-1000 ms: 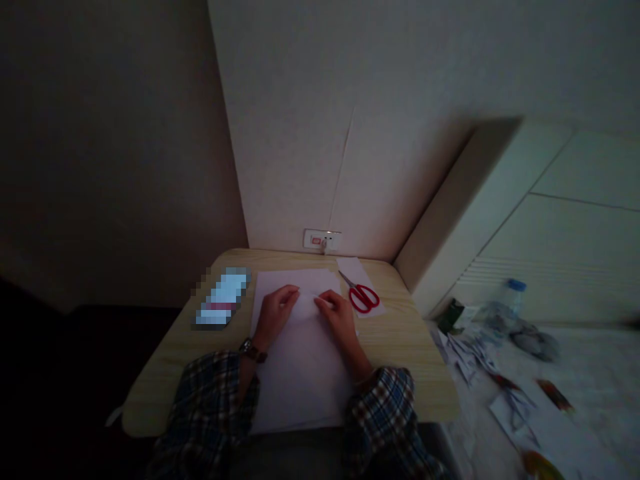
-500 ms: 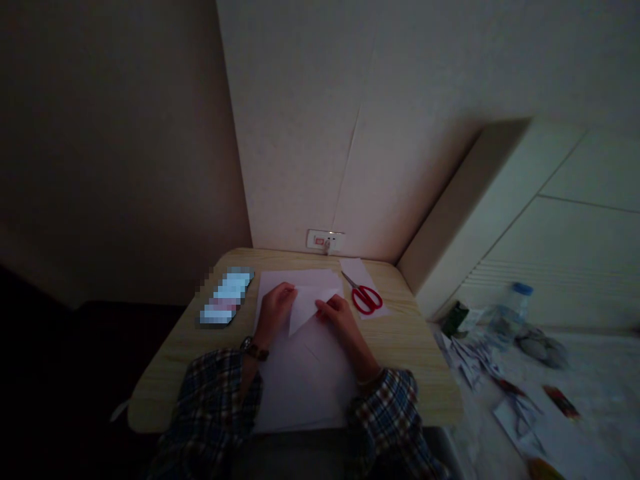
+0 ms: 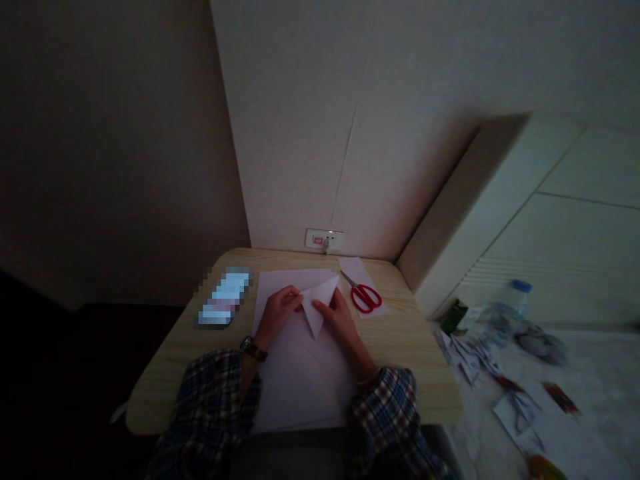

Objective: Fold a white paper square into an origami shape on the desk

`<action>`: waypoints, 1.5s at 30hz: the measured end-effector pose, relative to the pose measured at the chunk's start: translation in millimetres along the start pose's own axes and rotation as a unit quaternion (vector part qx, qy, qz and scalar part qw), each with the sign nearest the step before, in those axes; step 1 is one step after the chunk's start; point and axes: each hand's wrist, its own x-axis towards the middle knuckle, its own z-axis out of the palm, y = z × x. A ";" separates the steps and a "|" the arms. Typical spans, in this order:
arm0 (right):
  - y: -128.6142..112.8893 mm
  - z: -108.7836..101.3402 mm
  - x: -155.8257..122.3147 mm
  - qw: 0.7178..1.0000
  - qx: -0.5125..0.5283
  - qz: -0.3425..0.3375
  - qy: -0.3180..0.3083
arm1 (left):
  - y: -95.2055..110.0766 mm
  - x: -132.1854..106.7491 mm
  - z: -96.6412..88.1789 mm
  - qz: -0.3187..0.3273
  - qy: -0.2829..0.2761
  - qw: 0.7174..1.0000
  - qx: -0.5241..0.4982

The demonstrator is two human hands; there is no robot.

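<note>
A folded piece of white paper (image 3: pixel 321 300), with pointed corners to the upper right and at the bottom, is held between my two hands. My left hand (image 3: pixel 281 308) pinches its left corner with thumb and fingers. On the right side, my right hand (image 3: pixel 337 313) grips it, thumb on the front face and fingers behind. Beneath both hands lie large white sheets of paper (image 3: pixel 300 393). To the right of my right hand, red-handled scissors (image 3: pixel 365 298) rest on a narrow white paper strip (image 3: pixel 354 267).
A phone (image 3: pixel 225 297) with a lit, blurred-out screen lies at the left of the wooden table (image 3: pixel 410 347). A wall socket (image 3: pixel 324 240) sits behind the table. On the pale surface at right are a bottle (image 3: pixel 515 303), paper scraps (image 3: pixel 465 357) and other items.
The folded paper has turned in my hands, its bottom point swinging to the right and its right corner rising. My left hand has shifted slightly right.
</note>
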 end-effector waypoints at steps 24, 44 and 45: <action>-7.8 -4.4 -4.4 0.995 -0.062 -0.016 0.075 | 3.9 -4.8 3.2 0.016 -0.112 0.994 -0.006; -9.4 -13.0 -3.2 0.990 -0.075 -0.032 0.117 | 1.1 -6.1 4.5 0.050 -0.169 0.983 0.044; -9.0 -13.4 -2.6 0.990 -0.072 -0.040 0.115 | 1.1 -6.0 4.3 0.050 -0.170 0.983 0.047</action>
